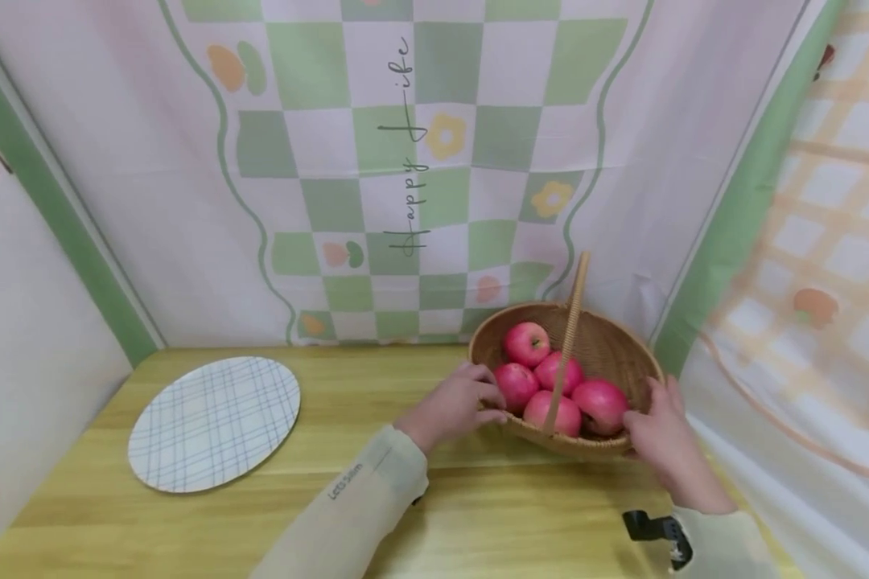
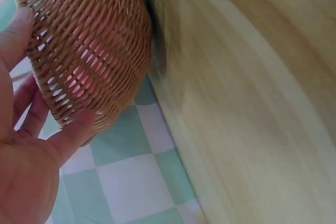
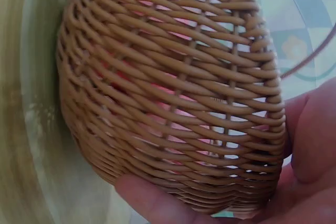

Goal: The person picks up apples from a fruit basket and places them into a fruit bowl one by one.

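Observation:
A brown wicker basket (image 1: 619,342) stands at the back right of the wooden table, its thin arched handle (image 1: 574,314) upright. Inside lie several red apples (image 1: 527,344), which show through the weave in both wrist views. My left hand (image 1: 458,404) holds the basket's rim at the left, with fingertips on both sides of the wicker wall (image 2: 100,51) in the left wrist view. At the right end, my right hand (image 1: 666,442) grips the rim; one digit (image 3: 152,200) lies along the outside of the weave in the right wrist view.
A round white plate (image 1: 213,426) with a blue grid pattern lies at the table's left. Behind the table (image 1: 376,386) hangs a green-and-white checked cloth (image 1: 376,161). More fabric, orange-checked (image 1: 833,265), hangs close by on the right.

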`<state>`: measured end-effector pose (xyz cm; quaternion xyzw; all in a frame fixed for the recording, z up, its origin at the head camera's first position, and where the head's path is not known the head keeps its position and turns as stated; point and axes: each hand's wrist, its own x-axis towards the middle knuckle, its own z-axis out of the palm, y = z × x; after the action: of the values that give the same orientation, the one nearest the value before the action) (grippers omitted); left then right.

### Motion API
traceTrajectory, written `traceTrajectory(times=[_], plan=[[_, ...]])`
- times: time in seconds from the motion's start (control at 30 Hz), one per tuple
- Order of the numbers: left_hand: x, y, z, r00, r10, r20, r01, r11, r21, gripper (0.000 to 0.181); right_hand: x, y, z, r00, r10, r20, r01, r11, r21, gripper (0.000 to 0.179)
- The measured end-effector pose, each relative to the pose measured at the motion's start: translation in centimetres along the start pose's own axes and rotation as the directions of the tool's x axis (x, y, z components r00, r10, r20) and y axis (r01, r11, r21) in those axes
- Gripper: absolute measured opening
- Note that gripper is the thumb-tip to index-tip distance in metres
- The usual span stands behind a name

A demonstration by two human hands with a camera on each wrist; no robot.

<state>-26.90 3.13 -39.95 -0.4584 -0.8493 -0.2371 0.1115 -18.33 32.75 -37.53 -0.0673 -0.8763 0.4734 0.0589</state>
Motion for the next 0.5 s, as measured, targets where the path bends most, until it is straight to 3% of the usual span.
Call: traceTrajectory(times=[0.1, 0.3, 0.5], plan=[[-0.4, 0.2, 0.0, 1.0, 0.023, 0.003, -0.023, 0.999, -0.024, 0.014, 0.4, 0.4, -0.6, 0.999, -0.035, 0.021, 0.036, 0.999, -0.028, 0.079], [-1.5, 0.3, -1.1, 0.999, -0.049, 0.016, 0.05, 0.996, -0.067, 0.018, 0.7, 0.8, -1.4, 0.994, -0.003, 0.106, -0.001, 0.999, 0.034, 0.077], [-2.4, 0.3, -1.8, 0.995, -0.098, 0.004, 0.098, 0.993, -0.064, 0.018, 0.1, -0.3, -0.5, 0.992, 0.021, 0.123, -0.051, 0.968, 0.245, 0.075]])
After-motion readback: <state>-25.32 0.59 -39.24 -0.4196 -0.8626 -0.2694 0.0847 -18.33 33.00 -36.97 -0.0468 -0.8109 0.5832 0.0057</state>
